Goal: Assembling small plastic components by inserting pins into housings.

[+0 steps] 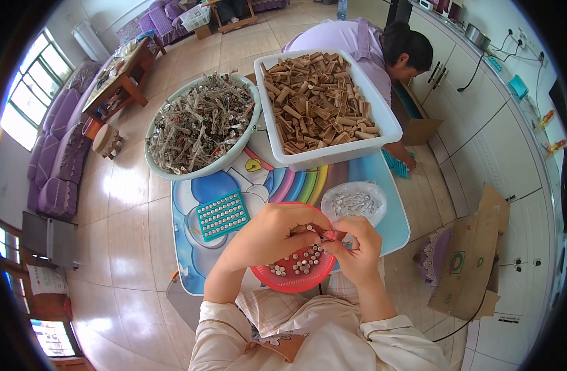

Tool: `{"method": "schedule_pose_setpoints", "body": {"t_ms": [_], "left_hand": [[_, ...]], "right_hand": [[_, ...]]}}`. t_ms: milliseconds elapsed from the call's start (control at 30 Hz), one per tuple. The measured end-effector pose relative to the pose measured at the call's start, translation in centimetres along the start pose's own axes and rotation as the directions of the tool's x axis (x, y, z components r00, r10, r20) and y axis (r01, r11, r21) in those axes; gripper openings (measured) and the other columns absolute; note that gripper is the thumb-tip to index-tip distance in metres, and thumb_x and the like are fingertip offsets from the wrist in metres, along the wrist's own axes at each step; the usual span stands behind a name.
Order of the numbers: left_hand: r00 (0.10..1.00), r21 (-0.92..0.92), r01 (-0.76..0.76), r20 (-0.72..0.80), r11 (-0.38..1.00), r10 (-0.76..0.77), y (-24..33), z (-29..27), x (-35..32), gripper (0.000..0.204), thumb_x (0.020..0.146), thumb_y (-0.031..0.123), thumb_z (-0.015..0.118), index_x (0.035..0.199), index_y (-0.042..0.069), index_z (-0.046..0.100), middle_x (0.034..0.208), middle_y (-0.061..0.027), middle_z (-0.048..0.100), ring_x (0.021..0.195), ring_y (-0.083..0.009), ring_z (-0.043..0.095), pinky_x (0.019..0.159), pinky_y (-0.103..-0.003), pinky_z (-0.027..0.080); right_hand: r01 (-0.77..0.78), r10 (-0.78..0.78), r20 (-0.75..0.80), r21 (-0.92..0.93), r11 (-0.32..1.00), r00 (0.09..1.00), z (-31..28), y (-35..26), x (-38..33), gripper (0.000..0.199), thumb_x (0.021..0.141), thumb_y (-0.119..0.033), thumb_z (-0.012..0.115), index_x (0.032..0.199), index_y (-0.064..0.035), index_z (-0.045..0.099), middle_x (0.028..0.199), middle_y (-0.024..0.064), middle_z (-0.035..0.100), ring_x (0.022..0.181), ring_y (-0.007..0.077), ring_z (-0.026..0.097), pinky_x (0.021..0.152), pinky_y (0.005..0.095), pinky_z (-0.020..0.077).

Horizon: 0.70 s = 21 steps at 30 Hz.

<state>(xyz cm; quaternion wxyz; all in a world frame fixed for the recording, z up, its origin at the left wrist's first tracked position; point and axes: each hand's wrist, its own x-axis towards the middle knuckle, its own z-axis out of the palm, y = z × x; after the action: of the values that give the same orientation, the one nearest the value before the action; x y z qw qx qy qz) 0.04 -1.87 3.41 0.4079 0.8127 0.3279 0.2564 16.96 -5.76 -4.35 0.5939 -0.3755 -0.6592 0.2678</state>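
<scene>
Over a red bowl [286, 285] my two hands meet, fingers closed and drawn together. My left hand [280, 232] is curled, its fingertips pinching something too small to make out. My right hand [357, 242] pinches a small red piece [330, 235] between thumb and forefinger, close to the left fingertips. Below them, several small round whitish pieces [306, 263] lie in the bowl. To the left sits a teal tray [207, 238] with rows of similar round pieces. A whitish dish [382, 203] with small silvery pieces stands just beyond my right hand.
A pale green basin [254, 117] of tangled grey-brown pieces and a white tub [333, 159] of brown curved pieces occupy the far side of the table [394, 229]. Behind the tub another person [363, 46] bends down. Cardboard boxes [465, 260] stand at the right.
</scene>
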Motion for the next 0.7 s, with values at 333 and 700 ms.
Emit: {"method": "schedule_pose_setpoints", "body": {"t_ms": [333,700], "left_hand": [[0.985,-0.073,0.158,-0.055,0.985,-0.163,0.3,0.2,0.6,0.019,0.068,0.003,0.065,0.086,0.001,0.058,0.074,-0.0085,0.061,0.064,-0.0173,0.059,0.058,-0.027,0.046],[0.925,-0.108,0.195,-0.309,0.975,-0.219,-2.2,2.0,1.4,0.016,0.083,0.016,0.054,0.088,0.000,0.053,0.062,-0.0077,0.052,0.053,-0.0126,0.050,0.048,-0.025,0.039]], "right_hand": [[-0.012,0.015,-0.067,0.039,0.999,0.998,0.1,0.3,0.3,0.030,0.062,0.001,0.071,0.087,-0.0044,0.053,0.083,0.0085,0.058,0.069,0.0179,0.057,0.057,0.0251,0.0464],[-0.144,0.150,-0.174,0.048,0.988,0.973,0.9,1.5,-0.2,0.017,0.074,0.000,0.060,0.080,-0.0021,0.045,0.084,0.0091,0.051,0.070,0.0154,0.049,0.059,0.0225,0.0408]]}}
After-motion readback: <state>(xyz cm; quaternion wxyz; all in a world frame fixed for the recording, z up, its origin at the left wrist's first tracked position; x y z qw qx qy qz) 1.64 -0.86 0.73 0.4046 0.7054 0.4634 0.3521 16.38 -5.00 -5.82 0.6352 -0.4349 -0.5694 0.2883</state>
